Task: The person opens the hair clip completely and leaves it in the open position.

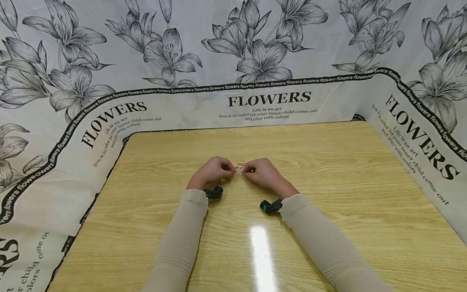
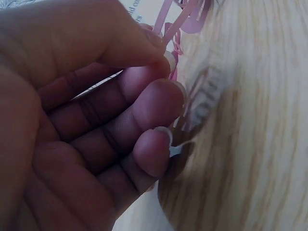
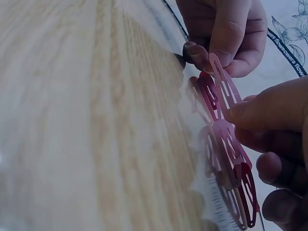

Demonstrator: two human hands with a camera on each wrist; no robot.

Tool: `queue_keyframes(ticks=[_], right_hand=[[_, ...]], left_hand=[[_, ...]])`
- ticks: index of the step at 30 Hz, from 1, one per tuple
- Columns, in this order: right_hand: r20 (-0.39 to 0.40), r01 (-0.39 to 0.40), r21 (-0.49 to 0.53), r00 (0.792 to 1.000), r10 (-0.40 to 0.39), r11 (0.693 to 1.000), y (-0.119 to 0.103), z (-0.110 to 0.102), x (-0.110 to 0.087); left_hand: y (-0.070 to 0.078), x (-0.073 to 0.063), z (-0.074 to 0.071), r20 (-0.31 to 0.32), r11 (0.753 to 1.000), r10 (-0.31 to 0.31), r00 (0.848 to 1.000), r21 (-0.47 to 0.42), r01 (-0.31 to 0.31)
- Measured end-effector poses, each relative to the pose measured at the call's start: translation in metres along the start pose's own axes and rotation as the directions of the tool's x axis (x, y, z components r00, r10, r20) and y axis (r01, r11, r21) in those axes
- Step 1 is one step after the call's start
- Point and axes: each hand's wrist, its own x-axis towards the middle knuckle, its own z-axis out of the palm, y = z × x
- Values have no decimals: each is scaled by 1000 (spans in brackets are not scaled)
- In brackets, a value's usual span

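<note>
Pinched between the thumb and finger of my right hand [image 1: 264, 174] is a light pink snap hair clip [image 3: 221, 79]. My left hand [image 1: 216, 171] stands close opposite, its thumb and fingertips at the far end of that clip in the right wrist view. In the left wrist view, pink clip strips [image 2: 175, 23] run up from the left thumb tip, and the lower fingers are curled. Below the hands, more hair clips sit close together: a dark red one [image 3: 249, 192], a pink one [image 3: 226, 139] and a magenta one [image 3: 208, 91]. Fingers partly cover them.
A glossy wood-grain table [image 1: 328, 170] spreads under both hands, with a bright light reflection near its front. Flower-printed cloth [image 1: 270, 105] walls its back and sides. Dark wrist cameras [image 1: 270, 207] sit at both sleeve cuffs.
</note>
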Motion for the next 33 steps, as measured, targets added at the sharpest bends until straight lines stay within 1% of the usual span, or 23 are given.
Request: queue_keyframes(ticks=[7,10,16,27,33], right_hand=[[6,48,-94,999,-47,994,-1,3,0],[17,71,-130,997,-69,989,-2,4,0],[39,63,-143,998,-58,988,-3,5,0],[51,45,-148,998,-38,988,-4,5,0],[60,36,-148,998,-28,988,-5,5,0]], left_hand=[[-3,2,2,7,998,-14,1000,64,13],[-4,3,3,12,996,-8,1000,90,7],[-3,3,5,18,989,11,1000,146,-14],[0,3,5,16,985,2,1000,175,-5],[2,2,4,18,983,-19,1000,182,15]])
